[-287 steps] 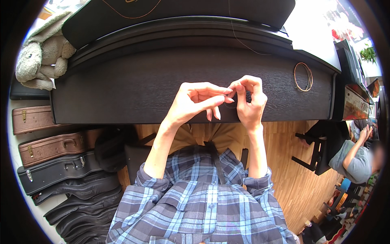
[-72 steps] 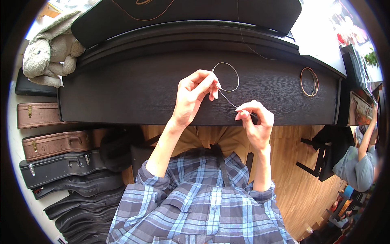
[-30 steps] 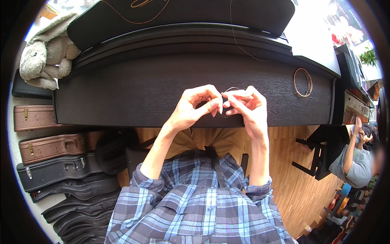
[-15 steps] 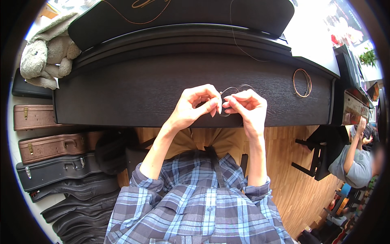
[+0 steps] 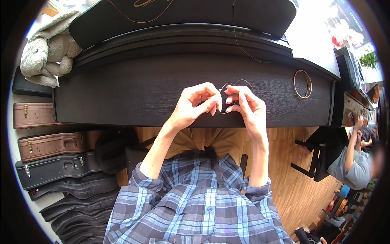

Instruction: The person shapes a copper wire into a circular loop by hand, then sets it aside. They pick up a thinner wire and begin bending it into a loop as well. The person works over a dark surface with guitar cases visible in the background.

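Observation:
A thin silvery guitar string [image 5: 246, 80], bent into small loops, is between my hands above the front of a black closed piano lid [image 5: 122, 89]. My left hand [image 5: 195, 101] pinches one side of the loop between thumb and fingertips, near a tiny bead-like end. My right hand [image 5: 250, 107] has its fingers curled at the loop's other side, with thumb and forefinger a little apart and the string running past the fingertips; exact contact is hard to make out. To the right on the lid lies a coppery coiled string [image 5: 311, 84].
A loose thin string [image 5: 236, 38] trails down over the piano's back panel, and a copper string [image 5: 140, 22] hangs farther left. A plush rabbit [image 5: 53, 57] sits at far left above stacked instrument cases [image 5: 53, 147]. Another person [image 5: 351, 164] works at far right near a black stool [image 5: 317, 152].
My right hand's fingers have spread and shifted slightly, and the string's loop now stands wider and higher above them. My left hand keeps its pinch. At right, the other person's hand has lowered.

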A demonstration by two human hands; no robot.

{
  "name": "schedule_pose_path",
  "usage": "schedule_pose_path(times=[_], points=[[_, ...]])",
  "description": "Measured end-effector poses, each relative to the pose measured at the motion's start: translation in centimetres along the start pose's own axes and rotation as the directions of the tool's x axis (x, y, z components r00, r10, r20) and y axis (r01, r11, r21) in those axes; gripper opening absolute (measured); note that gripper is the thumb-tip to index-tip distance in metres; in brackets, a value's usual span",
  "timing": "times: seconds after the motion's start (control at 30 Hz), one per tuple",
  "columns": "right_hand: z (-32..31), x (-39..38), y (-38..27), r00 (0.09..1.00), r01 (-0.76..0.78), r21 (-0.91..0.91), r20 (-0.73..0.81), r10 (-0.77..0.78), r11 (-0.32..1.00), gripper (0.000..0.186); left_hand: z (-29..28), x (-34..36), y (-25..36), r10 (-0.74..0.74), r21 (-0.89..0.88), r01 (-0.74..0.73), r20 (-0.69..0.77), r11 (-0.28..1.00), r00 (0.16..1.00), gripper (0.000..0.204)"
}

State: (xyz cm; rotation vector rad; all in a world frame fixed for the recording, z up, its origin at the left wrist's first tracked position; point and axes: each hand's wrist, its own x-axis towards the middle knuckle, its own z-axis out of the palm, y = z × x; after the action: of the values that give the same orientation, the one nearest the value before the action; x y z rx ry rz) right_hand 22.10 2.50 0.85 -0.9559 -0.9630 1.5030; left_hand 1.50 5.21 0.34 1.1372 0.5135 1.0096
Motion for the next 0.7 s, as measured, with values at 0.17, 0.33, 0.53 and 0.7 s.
schedule_pose_path(times=[0.17,0.33,0.53,0.7], points=[[-0.67,-0.26,-0.31,0.995,0.044,-0.062,0.096,-0.038,0.997,0.029,-0.08,-0.01,-0.05,0.008,-0.01,-0.008,-0.002,1.0,1.0,0.008],[-1.03,-0.24,-0.08,0.994,0.025,-0.025,0.109,-0.023,0.999,0.029,-0.09,0.02,-0.19,0.018,-0.018,-0.018,0.001,1.0,1.0,0.008],[-0.89,-0.42,0.21,0.995,0.072,-0.048,0.079,-0.068,0.996,0.027,-0.2,-0.01,-0.2,0.02,-0.015,-0.02,0.002,1.0,1.0,0.008],[-0.33,-0.52,0.58,0.977,0.207,-0.002,0.042,-0.207,0.978,0.029,-0.18,0.01,-0.26,0.031,-0.015,-0.03,0.014,0.999,0.999,0.007]])
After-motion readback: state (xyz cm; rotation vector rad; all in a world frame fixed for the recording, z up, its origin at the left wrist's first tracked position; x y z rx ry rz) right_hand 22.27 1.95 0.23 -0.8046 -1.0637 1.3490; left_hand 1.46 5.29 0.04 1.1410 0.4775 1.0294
